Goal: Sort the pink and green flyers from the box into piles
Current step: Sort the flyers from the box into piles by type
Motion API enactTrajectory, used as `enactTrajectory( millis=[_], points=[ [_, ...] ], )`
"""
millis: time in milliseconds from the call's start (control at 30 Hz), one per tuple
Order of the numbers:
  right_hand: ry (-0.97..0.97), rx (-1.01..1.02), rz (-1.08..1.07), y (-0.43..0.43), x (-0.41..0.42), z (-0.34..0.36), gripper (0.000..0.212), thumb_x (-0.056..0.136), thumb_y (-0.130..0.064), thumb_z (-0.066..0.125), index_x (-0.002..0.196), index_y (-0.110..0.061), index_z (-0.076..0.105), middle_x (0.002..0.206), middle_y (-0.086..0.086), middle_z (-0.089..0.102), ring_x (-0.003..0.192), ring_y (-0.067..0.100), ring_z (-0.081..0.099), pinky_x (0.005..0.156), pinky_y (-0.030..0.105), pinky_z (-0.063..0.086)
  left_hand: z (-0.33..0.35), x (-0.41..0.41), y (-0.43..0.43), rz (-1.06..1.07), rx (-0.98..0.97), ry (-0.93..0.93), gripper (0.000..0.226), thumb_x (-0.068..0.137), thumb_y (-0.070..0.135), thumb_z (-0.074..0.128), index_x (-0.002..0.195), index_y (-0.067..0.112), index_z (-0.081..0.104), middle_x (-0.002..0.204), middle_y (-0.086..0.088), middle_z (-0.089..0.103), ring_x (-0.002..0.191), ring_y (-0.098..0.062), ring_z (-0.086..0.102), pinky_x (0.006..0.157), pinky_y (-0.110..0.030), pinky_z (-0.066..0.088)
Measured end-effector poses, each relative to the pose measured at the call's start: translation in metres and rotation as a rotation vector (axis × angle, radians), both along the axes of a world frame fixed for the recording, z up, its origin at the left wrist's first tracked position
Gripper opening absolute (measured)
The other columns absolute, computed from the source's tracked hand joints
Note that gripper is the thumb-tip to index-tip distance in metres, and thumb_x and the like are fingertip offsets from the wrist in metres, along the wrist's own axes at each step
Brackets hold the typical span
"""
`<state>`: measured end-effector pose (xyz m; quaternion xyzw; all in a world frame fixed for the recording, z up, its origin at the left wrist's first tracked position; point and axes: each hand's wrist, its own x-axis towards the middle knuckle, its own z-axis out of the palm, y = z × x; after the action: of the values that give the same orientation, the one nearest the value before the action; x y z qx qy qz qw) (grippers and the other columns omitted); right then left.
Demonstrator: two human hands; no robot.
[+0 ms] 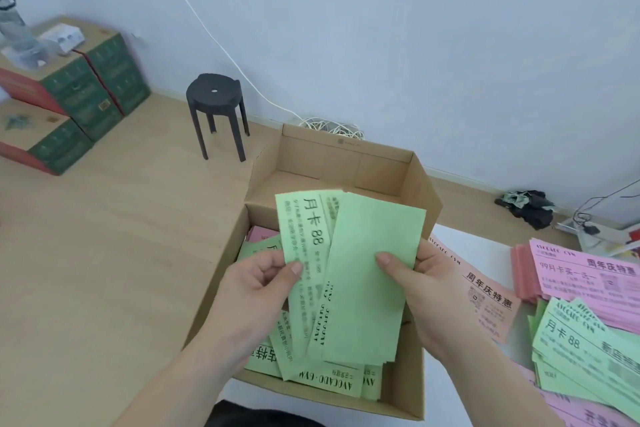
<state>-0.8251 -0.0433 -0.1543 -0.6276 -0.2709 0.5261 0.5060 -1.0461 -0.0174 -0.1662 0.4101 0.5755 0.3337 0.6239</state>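
Observation:
Over the open cardboard box (346, 163) I hold a fanned bunch of green flyers (367, 288). My left hand (252, 295) pinches the printed flyer at the fan's left edge, thumb on top. My right hand (426, 291) grips the blank-faced flyers on the right, thumb pressed on the front sheet. More green flyers and a pink flyer (261, 232) lie inside the box below. To the right lie a green pile (585, 350) and a pink pile (585, 274). A single pink flyer (488, 298) rests beside the box.
The box stands on a pale wooden floor. A black stool (216, 107) is behind it to the left. Green and red cartons (79, 90) are stacked at far left. A white cable coil (332, 126) lies by the wall, dark clutter (530, 204) at right.

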Motion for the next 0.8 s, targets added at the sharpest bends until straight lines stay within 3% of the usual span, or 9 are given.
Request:
enactTrajectory(
  millis=[167, 300, 333, 400, 467, 533, 567, 700, 800],
  points=[
    [-0.158, 0.030, -0.103, -0.012, 0.007, 0.013, 0.012, 0.097, -0.002, 0.068, 0.101, -0.014, 0.071, 0.090, 0.002, 0.081, 0.080, 0.020, 0.078, 0.072, 0.038, 0.061, 0.001, -0.005, 0.005, 0.137, 0.064, 0.101, 0.014, 0.101, 0.017, 0.065, 0.094, 0.009, 0.073, 0.092, 0.005, 0.081, 0.087, -0.011, 0.078, 0.060, -0.015, 0.055],
    [-0.497, 0.173, -0.074, -0.007, -0.012, 0.024, 0.018, 0.089, -0.017, 0.078, 0.079, -0.025, 0.065, 0.072, -0.016, 0.072, 0.060, 0.000, 0.062, 0.060, 0.014, 0.047, 0.012, 0.012, -0.005, 0.104, 0.115, 0.021, 0.010, 0.100, 0.017, 0.067, 0.097, 0.013, 0.076, 0.096, 0.003, 0.081, 0.092, -0.017, 0.078, 0.078, -0.037, 0.061],
    [-0.558, 0.190, -0.035, -0.005, -0.020, 0.024, 0.018, 0.089, -0.021, 0.079, 0.080, -0.029, 0.065, 0.077, -0.019, 0.071, 0.067, -0.001, 0.064, 0.063, 0.015, 0.049, 0.018, 0.020, -0.009, 0.086, 0.137, -0.018, 0.011, 0.100, 0.016, 0.067, 0.098, 0.016, 0.077, 0.096, 0.002, 0.081, 0.092, -0.016, 0.077, 0.082, -0.039, 0.061],
    [-0.681, 0.232, 0.074, -0.004, -0.036, 0.019, 0.014, 0.088, -0.026, 0.077, 0.093, -0.035, 0.068, 0.098, -0.022, 0.071, 0.093, 0.002, 0.068, 0.076, 0.030, 0.057, 0.026, 0.034, -0.015, 0.068, 0.183, -0.111, 0.012, 0.099, 0.017, 0.066, 0.098, 0.021, 0.078, 0.097, 0.000, 0.080, 0.091, -0.011, 0.075, 0.081, -0.033, 0.058],
    [-0.758, 0.305, 0.222, -0.009, -0.045, 0.012, 0.028, 0.086, -0.030, 0.076, 0.112, -0.039, 0.071, 0.122, -0.025, 0.065, 0.118, 0.006, 0.062, 0.084, 0.039, 0.059, 0.029, 0.039, -0.017, 0.046, 0.176, -0.286, 0.015, 0.096, 0.027, 0.071, 0.109, 0.022, 0.076, 0.110, -0.003, 0.078, 0.105, -0.015, 0.073, 0.089, -0.034, 0.055],
    [-0.746, 0.365, 0.352, -0.014, -0.046, 0.009, 0.044, 0.086, -0.034, 0.074, 0.130, -0.040, 0.068, 0.141, -0.024, 0.055, 0.133, 0.010, 0.053, 0.090, 0.034, 0.057, 0.028, 0.035, -0.017, 0.022, 0.164, -0.372, 0.029, 0.093, 0.029, 0.072, 0.121, 0.021, 0.072, 0.122, -0.004, 0.076, 0.115, -0.021, 0.071, 0.097, -0.038, 0.056],
    [-0.710, 0.380, 0.389, -0.016, -0.045, 0.010, 0.045, 0.087, -0.033, 0.073, 0.131, -0.040, 0.068, 0.145, -0.023, 0.052, 0.135, 0.012, 0.052, 0.089, 0.028, 0.056, 0.026, 0.033, -0.015, 0.035, 0.182, -0.325, 0.023, 0.097, 0.023, 0.070, 0.120, 0.021, 0.073, 0.120, -0.004, 0.076, 0.113, -0.020, 0.072, 0.094, -0.036, 0.059],
    [-0.484, 0.298, 0.310, -0.015, -0.036, 0.010, 0.028, 0.089, -0.018, 0.079, 0.104, -0.042, 0.079, 0.136, -0.027, 0.058, 0.120, 0.006, 0.062, 0.081, 0.022, 0.054, 0.025, 0.025, -0.010, 0.119, 0.100, -0.300, 0.028, 0.106, 0.008, 0.053, 0.108, 0.016, 0.079, 0.107, -0.001, 0.080, 0.094, -0.015, 0.077, 0.072, -0.032, 0.062],
    [-0.494, 0.176, 0.217, -0.008, -0.025, 0.014, 0.043, 0.082, -0.027, 0.087, 0.115, -0.048, 0.069, 0.125, -0.030, 0.064, 0.112, 0.001, 0.063, 0.090, 0.025, 0.055, 0.026, 0.018, -0.005, 0.135, -0.003, -0.391, 0.023, 0.103, 0.012, 0.055, 0.113, 0.010, 0.077, 0.112, -0.013, 0.078, 0.102, -0.033, 0.076, 0.085, -0.047, 0.061]
  ],
)
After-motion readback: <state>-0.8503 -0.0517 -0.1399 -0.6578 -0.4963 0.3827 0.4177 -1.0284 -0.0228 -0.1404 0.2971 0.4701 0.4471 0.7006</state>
